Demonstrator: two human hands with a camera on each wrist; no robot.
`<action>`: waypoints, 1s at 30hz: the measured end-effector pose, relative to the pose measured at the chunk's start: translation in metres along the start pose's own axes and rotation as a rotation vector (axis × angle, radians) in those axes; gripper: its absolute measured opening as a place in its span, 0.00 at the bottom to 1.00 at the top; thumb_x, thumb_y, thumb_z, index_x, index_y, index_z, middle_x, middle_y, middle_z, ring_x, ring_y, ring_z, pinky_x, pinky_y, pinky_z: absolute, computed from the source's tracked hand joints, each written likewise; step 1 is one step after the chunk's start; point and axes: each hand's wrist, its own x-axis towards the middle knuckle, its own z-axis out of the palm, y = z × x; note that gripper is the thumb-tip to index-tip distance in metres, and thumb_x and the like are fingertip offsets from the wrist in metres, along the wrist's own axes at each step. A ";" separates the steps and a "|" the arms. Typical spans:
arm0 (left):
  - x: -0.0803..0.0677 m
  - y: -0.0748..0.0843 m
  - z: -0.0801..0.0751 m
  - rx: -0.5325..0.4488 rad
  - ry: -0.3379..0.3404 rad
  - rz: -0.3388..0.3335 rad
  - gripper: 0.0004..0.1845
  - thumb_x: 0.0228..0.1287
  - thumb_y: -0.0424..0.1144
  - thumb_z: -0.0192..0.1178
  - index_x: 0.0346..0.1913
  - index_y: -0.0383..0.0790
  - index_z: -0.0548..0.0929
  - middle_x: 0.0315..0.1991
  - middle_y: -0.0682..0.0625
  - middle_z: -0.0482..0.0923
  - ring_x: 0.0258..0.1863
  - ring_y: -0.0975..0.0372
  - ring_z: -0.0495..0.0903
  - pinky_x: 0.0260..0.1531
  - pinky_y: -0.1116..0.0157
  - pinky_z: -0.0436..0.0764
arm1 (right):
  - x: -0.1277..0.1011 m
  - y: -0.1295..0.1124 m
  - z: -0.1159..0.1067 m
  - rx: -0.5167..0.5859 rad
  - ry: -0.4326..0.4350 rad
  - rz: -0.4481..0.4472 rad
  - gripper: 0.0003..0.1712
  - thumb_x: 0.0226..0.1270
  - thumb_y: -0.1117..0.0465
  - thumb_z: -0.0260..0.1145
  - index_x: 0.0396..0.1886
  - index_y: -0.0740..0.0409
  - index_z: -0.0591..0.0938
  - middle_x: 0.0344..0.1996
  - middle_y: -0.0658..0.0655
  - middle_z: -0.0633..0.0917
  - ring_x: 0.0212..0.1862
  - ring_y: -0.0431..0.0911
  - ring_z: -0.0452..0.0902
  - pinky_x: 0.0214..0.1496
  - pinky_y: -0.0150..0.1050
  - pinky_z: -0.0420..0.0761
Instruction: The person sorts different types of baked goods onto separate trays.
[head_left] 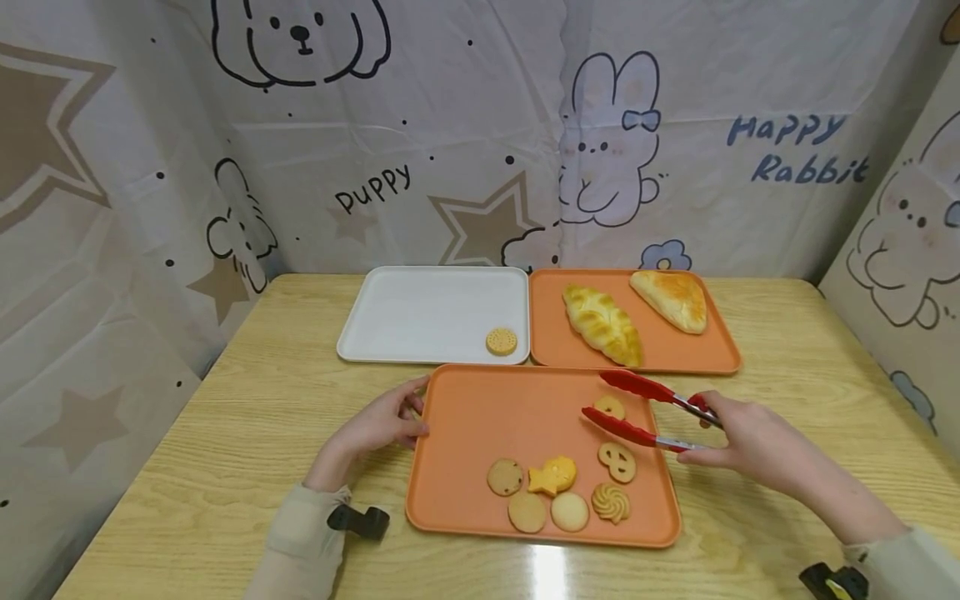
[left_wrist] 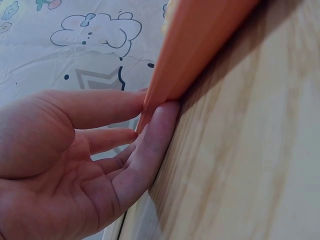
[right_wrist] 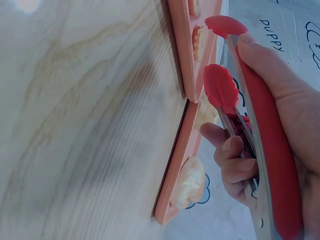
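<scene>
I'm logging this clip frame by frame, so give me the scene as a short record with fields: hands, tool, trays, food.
left hand: fingers touch the left edge of the near orange tray
right hand: grips red tongs
tongs: tips apart around a small cookie
near orange tray: six more cookies
white tray: one round cookie
far orange tray: two bread loaves
surface: wooden table
</scene>
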 end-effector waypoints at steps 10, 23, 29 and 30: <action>0.000 0.000 -0.001 0.006 0.012 -0.006 0.41 0.58 0.28 0.58 0.71 0.34 0.47 0.41 0.39 0.64 0.27 0.60 0.72 0.28 0.61 0.82 | -0.006 0.006 0.000 -0.007 -0.045 -0.005 0.36 0.43 0.36 0.68 0.42 0.60 0.74 0.21 0.48 0.74 0.20 0.37 0.63 0.19 0.29 0.63; 0.001 0.000 0.000 -0.013 0.015 -0.014 0.41 0.58 0.28 0.58 0.71 0.36 0.48 0.40 0.41 0.64 0.25 0.61 0.73 0.27 0.62 0.82 | -0.005 0.005 -0.003 -0.032 -0.078 -0.026 0.33 0.47 0.39 0.68 0.43 0.60 0.74 0.19 0.45 0.73 0.19 0.36 0.62 0.19 0.29 0.63; 0.000 0.000 0.000 -0.007 0.015 -0.019 0.41 0.58 0.28 0.58 0.71 0.36 0.48 0.39 0.41 0.64 0.26 0.60 0.73 0.27 0.62 0.82 | -0.001 0.006 -0.002 -0.035 -0.063 -0.052 0.32 0.47 0.40 0.69 0.42 0.59 0.75 0.20 0.45 0.73 0.19 0.35 0.61 0.19 0.29 0.63; 0.000 0.000 0.001 -0.004 0.015 -0.020 0.41 0.58 0.29 0.58 0.71 0.36 0.48 0.39 0.41 0.64 0.26 0.60 0.73 0.27 0.62 0.82 | 0.001 0.006 -0.002 -0.037 -0.053 -0.061 0.32 0.46 0.40 0.69 0.42 0.59 0.75 0.20 0.45 0.73 0.19 0.35 0.61 0.19 0.29 0.63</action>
